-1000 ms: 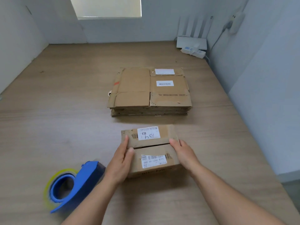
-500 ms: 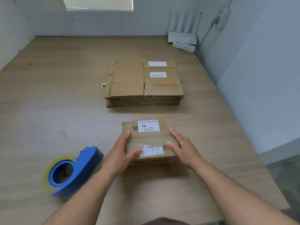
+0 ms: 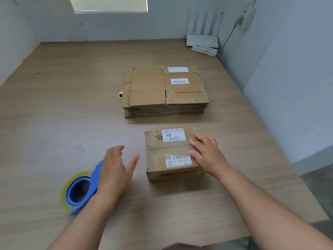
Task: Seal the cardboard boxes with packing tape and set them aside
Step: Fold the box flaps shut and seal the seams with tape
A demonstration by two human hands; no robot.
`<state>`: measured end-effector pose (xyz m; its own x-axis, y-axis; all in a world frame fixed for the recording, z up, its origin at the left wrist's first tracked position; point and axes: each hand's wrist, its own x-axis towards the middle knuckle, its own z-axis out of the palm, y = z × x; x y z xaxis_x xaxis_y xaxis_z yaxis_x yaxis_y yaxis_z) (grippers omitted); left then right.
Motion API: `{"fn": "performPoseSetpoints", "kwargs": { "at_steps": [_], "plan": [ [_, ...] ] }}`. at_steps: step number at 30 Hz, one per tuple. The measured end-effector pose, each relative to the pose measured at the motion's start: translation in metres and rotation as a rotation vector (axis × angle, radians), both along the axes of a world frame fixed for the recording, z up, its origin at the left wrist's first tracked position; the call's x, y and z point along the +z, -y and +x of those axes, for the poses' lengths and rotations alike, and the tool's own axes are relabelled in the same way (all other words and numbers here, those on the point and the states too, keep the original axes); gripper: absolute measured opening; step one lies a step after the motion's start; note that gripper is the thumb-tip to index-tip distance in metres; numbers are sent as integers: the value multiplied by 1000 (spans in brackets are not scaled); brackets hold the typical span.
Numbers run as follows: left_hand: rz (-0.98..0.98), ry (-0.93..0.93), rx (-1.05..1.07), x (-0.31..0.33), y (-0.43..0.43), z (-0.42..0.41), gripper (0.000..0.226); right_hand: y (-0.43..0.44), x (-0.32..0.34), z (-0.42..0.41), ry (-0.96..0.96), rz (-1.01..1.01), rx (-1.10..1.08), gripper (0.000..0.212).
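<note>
The small box (image 3: 169, 150) sat on the table (image 3: 54, 123) in front of the stack of flattened boxes (image 3: 164, 89), its flaps closed. The right hand (image 3: 207, 154) lay flat on its right side, fingers straight, likely to keep the flaps down. The left hand (image 3: 115, 170), spread wide and holding nothing, hovered by the blue tape dispenser (image 3: 81, 190) (probably reaching for it). Half a second earlier both hands had pressed the box.

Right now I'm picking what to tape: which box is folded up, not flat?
The small box under the right hand, printed SIBIONICS; the others lie flattened in a stack behind it.
</note>
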<state>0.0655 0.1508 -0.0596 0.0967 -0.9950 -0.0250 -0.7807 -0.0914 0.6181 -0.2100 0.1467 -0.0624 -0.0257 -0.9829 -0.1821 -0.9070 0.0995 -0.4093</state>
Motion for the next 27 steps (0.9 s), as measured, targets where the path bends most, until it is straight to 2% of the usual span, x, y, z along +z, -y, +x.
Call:
{"fn": "performPoseSetpoints", "kwargs": {
  "at_steps": [3,5,7,9,11,15,20,25,27],
  "plan": [
    [-305,108,43,-5,-25,25,49,-1,-1,3,14,6,-20,48],
    [-411,169,83,-13,-39,41,57,-1,-1,2,25,1,-34,48],
    [-293,271,189,-22,-44,57,76,-1,-1,3,40,-6,-41,48],
    [-37,317,291,-28,-44,70,95,-1,-2,4,50,-11,-45,47],
    [120,373,294,-30,-44,78,99,-1,-3,3,53,-19,-45,46],
    [194,412,408,-27,-38,79,79,0,-6,0,45,-40,-23,46],
    [402,407,527,-27,-33,79,69,0,-6,-1,48,-46,-9,46],
    [491,256,605,-25,-26,81,51,0,-6,-2,46,-55,11,45],
    [479,208,576,-20,-27,79,44,1,-5,-3,48,-55,12,45]
  ]
}}
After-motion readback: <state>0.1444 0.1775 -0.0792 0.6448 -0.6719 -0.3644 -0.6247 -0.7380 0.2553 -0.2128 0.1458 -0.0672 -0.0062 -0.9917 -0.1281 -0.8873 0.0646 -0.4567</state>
